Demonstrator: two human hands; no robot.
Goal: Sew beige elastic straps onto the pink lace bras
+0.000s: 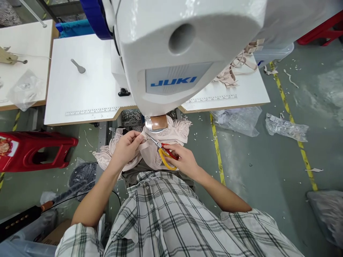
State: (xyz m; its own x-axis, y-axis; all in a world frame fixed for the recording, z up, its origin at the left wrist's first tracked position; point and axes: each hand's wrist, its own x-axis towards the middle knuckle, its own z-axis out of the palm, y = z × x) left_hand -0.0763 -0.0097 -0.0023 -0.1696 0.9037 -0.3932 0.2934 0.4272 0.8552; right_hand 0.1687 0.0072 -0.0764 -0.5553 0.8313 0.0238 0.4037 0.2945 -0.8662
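Observation:
A pale pink lace bra (150, 153) lies across my lap, below the head of a white sewing machine (171, 64). My left hand (130, 145) pinches a strip of the bra between thumb and fingers. In my right hand (184, 160) is a pair of scissors (166, 153) with one red and one yellow handle. Their blades point up and left, with the tips close to my left fingertips at the fabric. Whether the blades touch the cloth, I cannot tell.
The white table (77, 92) has rulers along its front edge and a grey spoon-shaped tool (78, 66). Beige straps (235, 69) are heaped at its right. A red stool (34, 150) stands at the left. Plastic bags (237, 119) and scraps lie on the floor.

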